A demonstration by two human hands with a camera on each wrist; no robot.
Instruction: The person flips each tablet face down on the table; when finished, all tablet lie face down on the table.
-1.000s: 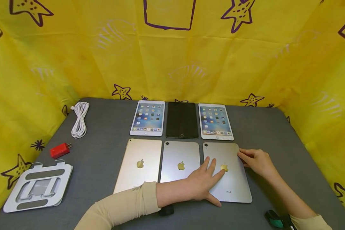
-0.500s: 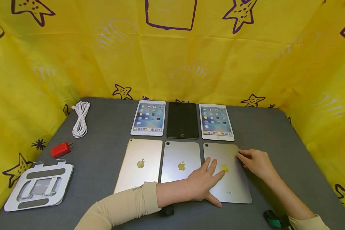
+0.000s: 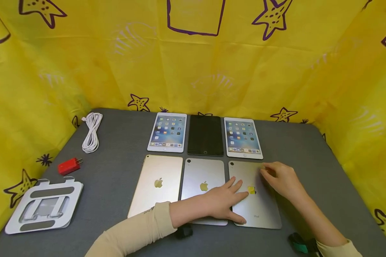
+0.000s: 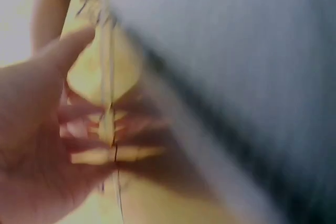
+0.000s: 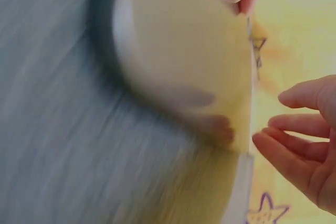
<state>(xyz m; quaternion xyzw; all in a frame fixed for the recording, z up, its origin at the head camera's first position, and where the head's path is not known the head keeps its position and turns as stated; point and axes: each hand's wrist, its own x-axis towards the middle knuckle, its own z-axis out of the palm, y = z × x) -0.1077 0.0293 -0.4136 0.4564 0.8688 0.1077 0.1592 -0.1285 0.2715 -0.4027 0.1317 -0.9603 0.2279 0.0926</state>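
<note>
Three tablets lie back up in the front row: a gold one, a silver one in the middle and another silver one on the right. My left hand reaches across the middle tablet with fingers spread over the left part of the right one. In the left wrist view the left thumb stands apart from the fingers. My right hand is at the right tablet's upper right corner. The right wrist view shows a gap between its thumb and fingers, with nothing between them.
Behind lie two white tablets with icon screens and a black tablet between them. At the left are a coiled white cable, a red plug adapter and a white folding stand. A yellow cloth encloses the table.
My right hand has shifted left, from the side of the right tablet to over its corner, with the fingertips loosened. My left hand has slid slightly left.
</note>
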